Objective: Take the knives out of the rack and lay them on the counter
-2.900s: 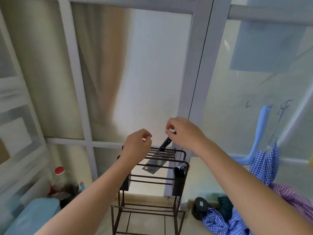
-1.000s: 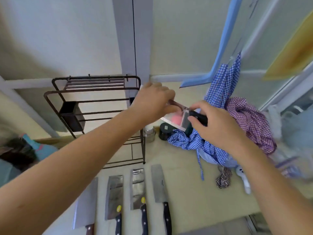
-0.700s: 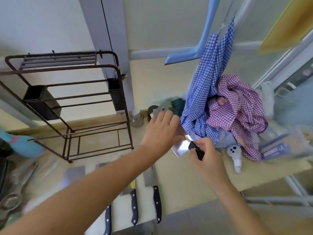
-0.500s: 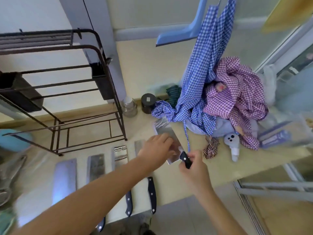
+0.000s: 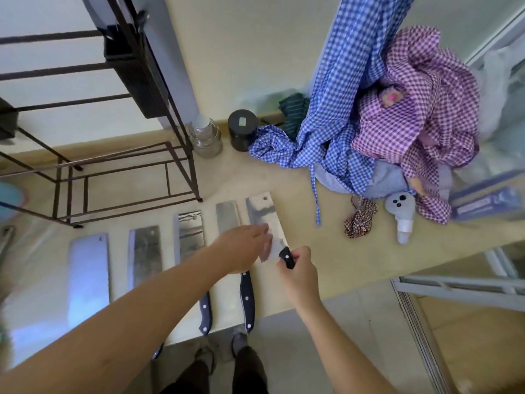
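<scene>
The right hand is closed around the black handle of a cleaver, forearm reaching up from below. The left hand rests its fingertips on the blade, fingers loosely extended. The cleaver lies on the counter, its broad, reflective blade pointing away from the person, rightmost beside four other knives. The rack stands behind them.

Bare counter right of cleavers; cloth pile beyond.
</scene>
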